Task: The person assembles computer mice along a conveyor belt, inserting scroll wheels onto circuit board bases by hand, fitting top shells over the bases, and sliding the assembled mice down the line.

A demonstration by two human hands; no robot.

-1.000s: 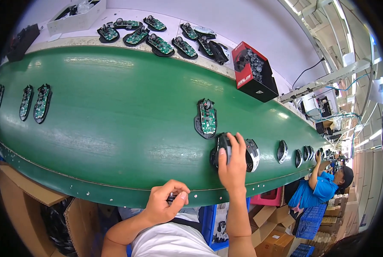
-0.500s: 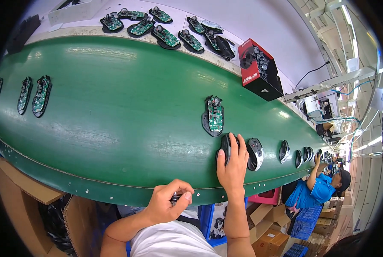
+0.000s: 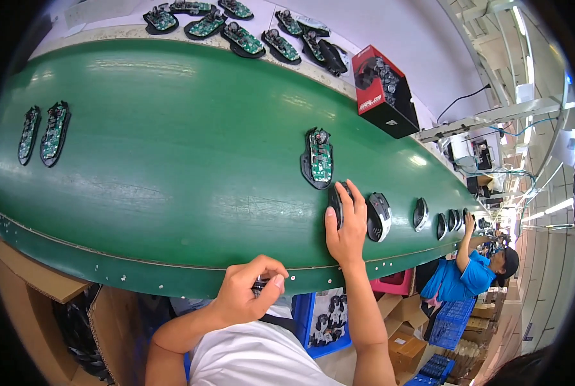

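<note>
Here, the right hand (image 3: 346, 226) lies flat over a black mouse (image 3: 336, 204) on the green belt (image 3: 172, 174); the left hand (image 3: 249, 293) pinches a small dark part (image 3: 260, 284), best seated squarely.

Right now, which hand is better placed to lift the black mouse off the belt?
Right. The right hand already lies on the mouse on the belt; the left hand is closed on a small dark part at the near edge.

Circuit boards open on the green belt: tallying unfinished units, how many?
3. Two boards side by side far left; one mid-belt by the right hand. The rim may hide more.
</note>
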